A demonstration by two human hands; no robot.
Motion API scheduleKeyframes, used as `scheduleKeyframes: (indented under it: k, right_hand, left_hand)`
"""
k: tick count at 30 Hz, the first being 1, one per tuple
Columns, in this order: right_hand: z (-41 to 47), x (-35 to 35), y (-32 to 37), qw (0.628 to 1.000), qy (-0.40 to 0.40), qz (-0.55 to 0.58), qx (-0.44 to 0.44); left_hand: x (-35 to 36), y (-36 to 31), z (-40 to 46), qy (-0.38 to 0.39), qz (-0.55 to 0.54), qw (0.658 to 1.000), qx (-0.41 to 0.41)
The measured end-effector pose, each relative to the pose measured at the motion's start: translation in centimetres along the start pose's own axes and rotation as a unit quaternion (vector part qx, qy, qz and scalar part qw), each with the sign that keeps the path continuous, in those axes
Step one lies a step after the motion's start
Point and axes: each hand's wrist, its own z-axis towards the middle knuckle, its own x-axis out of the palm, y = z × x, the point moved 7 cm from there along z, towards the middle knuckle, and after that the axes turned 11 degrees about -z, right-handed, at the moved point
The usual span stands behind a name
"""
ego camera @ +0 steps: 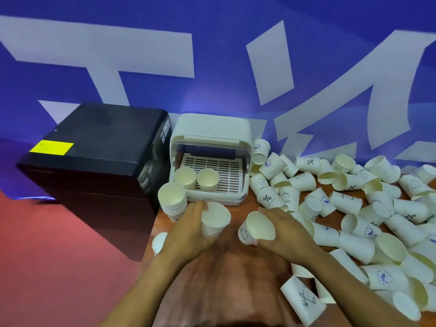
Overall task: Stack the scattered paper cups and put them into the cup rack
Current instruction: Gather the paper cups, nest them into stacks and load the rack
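Observation:
My left hand (188, 226) grips an upright white paper cup (215, 220) in front of the cup rack. My right hand (286, 232) holds a second cup (256, 228), tilted with its mouth toward me. A tall stack of nested cups (172, 200) stands just left of my left hand. The white cup rack (210, 140) sits open at the back, with two cup stacks (195, 179) on its slotted tray. Several loose cups (354, 208) lie scattered over the table to the right.
A black box-shaped appliance (94, 171) with a yellow label stands left of the rack. One cup (159, 243) lies at the table's left edge. A blue wall banner rises behind the wooden table (233, 267); red floor lies to the left.

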Motion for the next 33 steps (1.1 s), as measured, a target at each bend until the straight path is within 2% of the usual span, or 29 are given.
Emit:
scheduleKeyframes:
  k: [6,15,18,23,33]
  right_hand:
    - [3.3,-2.0,2.5,0.999,-0.028,0.015,0.005]
    - [8.7,-4.2,6.4,0.995,-0.078,0.044,0.034]
    - [10.3,-4.7,7.4,0.993,-0.097,0.051,0.045]
    - [12.5,-4.4,8.2,0.991,-0.109,0.05,0.055]
    - [16.6,-2.1,8.9,0.996,-0.074,0.041,0.034]
  left_hand:
    - [-4.6,0.8,2.7,-0.022,0.013,0.998,-0.052]
    - [-10.8,1.1,8.8,-0.043,-0.009,0.999,0.013]
    - [-11.1,1.7,10.8,-0.03,-0.013,0.999,0.006]
    - [-9.6,3.2,13.4,0.006,0.068,0.998,-0.011]
    - [-7.6,6.4,16.9,0.038,0.148,0.986,-0.069]
